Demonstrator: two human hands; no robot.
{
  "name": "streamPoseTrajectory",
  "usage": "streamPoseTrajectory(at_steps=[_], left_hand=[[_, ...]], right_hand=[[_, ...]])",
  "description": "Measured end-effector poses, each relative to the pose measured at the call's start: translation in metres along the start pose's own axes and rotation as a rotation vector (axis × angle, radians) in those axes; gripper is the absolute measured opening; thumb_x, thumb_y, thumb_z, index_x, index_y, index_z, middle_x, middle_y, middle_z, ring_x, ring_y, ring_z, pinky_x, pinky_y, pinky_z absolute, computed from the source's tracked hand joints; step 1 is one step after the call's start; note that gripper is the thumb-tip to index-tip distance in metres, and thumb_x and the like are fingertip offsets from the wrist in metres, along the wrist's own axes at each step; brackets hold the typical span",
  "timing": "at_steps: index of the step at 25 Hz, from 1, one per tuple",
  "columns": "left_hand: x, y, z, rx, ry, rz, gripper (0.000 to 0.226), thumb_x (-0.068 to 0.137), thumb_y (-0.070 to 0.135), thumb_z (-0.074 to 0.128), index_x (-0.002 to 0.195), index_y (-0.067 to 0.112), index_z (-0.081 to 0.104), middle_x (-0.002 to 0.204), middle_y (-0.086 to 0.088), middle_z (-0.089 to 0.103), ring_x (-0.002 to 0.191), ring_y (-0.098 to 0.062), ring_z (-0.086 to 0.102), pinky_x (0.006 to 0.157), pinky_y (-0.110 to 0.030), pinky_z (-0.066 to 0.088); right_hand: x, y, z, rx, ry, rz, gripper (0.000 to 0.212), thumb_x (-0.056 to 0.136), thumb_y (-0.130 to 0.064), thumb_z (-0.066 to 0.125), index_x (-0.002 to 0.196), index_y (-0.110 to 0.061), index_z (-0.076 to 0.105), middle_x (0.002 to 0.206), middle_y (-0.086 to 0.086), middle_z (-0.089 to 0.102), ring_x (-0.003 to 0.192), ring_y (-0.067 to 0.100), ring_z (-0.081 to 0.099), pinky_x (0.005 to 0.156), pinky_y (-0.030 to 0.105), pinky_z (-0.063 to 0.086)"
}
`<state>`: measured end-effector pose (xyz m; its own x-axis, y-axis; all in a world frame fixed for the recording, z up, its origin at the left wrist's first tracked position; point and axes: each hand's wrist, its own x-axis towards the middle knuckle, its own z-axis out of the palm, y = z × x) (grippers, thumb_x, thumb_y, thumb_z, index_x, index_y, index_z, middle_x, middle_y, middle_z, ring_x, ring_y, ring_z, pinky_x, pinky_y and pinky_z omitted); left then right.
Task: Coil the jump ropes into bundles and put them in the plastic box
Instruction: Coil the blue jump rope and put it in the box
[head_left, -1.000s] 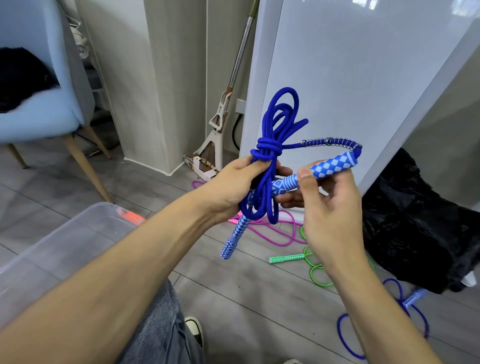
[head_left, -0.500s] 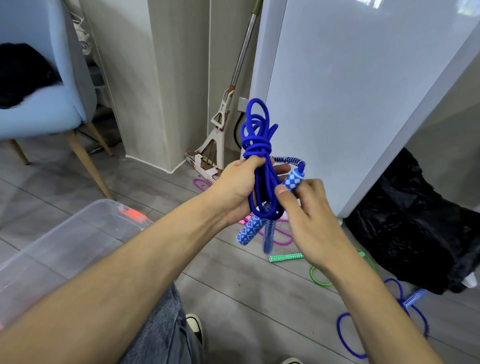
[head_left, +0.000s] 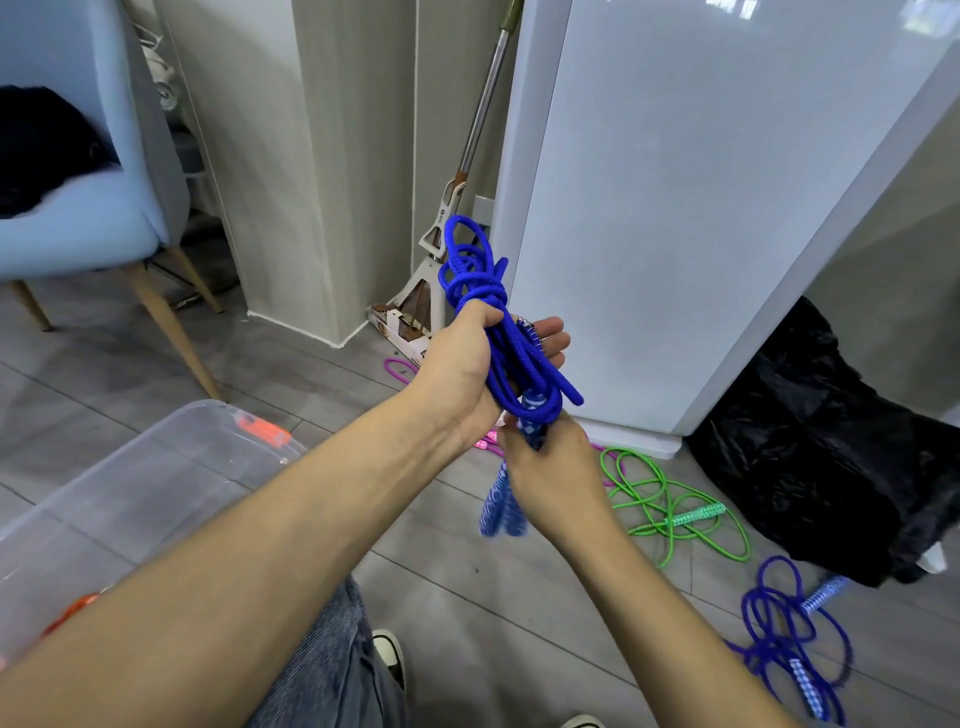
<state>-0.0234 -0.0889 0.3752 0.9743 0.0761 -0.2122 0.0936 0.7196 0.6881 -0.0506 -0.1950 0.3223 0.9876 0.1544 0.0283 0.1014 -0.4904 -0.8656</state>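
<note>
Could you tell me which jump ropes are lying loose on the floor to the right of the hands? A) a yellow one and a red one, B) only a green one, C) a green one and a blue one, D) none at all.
C: a green rope sprawls on the floor, and a blue rope lies nearer the camera.

Soft, even daylight fills the room, with pale glare on the glossy white panel (head_left: 701, 208). Wide-angle distortion bends the edges, and the blue handles (head_left: 501, 512) are motion-blurred.
</note>
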Motion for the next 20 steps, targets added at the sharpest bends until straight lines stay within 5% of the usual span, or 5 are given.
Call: streamPoseTrajectory(at_steps=[3, 6, 8, 12, 20], left_hand=[[0.001, 0.011, -0.007, -0.003, 0.031, 0.032, 0.03, 0.095, 0.015, 0.039, 0.119, 0.0, 0.05, 0.104, -0.025, 0.073, 0.09, -0.037, 0.073, 0.088, -0.046, 0.059], [0.007, 0.02, -0.015, 0.016, 0.14, 0.046, 0.012, 0.091, 0.02, 0.059, 0.091, 0.008, 0.055, 0.072, -0.009, 0.067, 0.058, -0.024, 0.064, 0.076, -0.038, 0.06], [0.018, 0.023, -0.025, 0.003, 0.231, 0.059, 0.02, 0.09, 0.018, 0.068, 0.076, 0.01, 0.056, 0.059, -0.003, 0.056, 0.047, -0.016, 0.056, 0.063, -0.031, 0.058], [0.04, 0.041, -0.05, -0.101, 0.345, 0.063, 0.029, 0.096, 0.013, 0.062, 0.068, 0.01, 0.053, 0.049, 0.001, 0.049, 0.043, -0.012, 0.047, 0.051, -0.026, 0.053], [0.049, 0.042, -0.061, 0.051, 0.261, 0.098, 0.028, 0.094, 0.015, 0.066, 0.07, 0.009, 0.054, 0.057, -0.001, 0.048, 0.052, -0.015, 0.049, 0.057, -0.029, 0.056]], right_hand=[[0.0, 0.008, -0.002, -0.071, -0.041, -0.093, 0.016, 0.093, -0.014, 0.05, 0.093, -0.03, 0.048, 0.076, -0.009, 0.059, 0.072, 0.01, 0.064, 0.059, 0.026, 0.045], [0.0, 0.009, -0.01, -0.285, -0.123, -0.175, 0.007, 0.096, -0.026, 0.05, 0.095, -0.025, 0.044, 0.077, -0.006, 0.058, 0.074, 0.023, 0.055, 0.06, 0.036, 0.042], [-0.001, 0.009, -0.015, -0.502, -0.156, -0.199, 0.026, 0.1, -0.046, 0.044, 0.094, -0.021, 0.042, 0.085, 0.0, 0.06, 0.082, 0.031, 0.056, 0.064, 0.04, 0.042], [-0.002, 0.013, -0.029, -0.731, -0.238, -0.179, 0.025, 0.103, -0.047, 0.038, 0.097, -0.023, 0.039, 0.089, 0.001, 0.056, 0.083, 0.033, 0.053, 0.069, 0.041, 0.044], [0.008, 0.033, -0.049, -0.707, -0.338, -0.065, 0.021, 0.101, -0.049, 0.044, 0.093, -0.029, 0.042, 0.084, -0.002, 0.054, 0.079, 0.026, 0.05, 0.067, 0.037, 0.04]])
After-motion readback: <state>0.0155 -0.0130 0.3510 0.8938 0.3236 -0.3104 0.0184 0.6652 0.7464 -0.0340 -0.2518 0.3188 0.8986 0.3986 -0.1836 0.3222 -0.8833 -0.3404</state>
